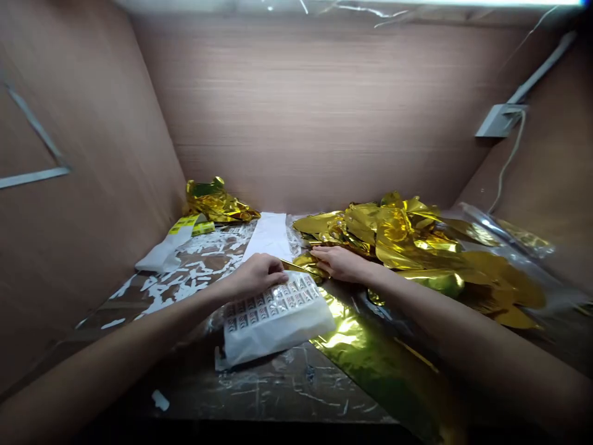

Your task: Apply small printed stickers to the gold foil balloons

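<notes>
My left hand [257, 276] is closed in a pinch, and the edge of a flat gold foil piece [301, 267] meets its fingertips. Below that hand lies a sheet of small printed labels [273, 303] in rows, on a white backing; the hand covers part of it. My right hand [340, 262] rests on the gold foil with its fingers stretched out, near the front of a shiny pile. From beneath my right forearm a long gold foil sheet [356, 340] runs toward the front edge. My forearm hides part of it.
Crumpled gold foil shapes [398, 228] are heaped at the right back, with another heap [215, 201] at the left back. White paper scraps [185, 284] litter the left of the table. A white strip [269, 235] lies behind. Wooden walls enclose the table; a socket box [500, 120] hangs right.
</notes>
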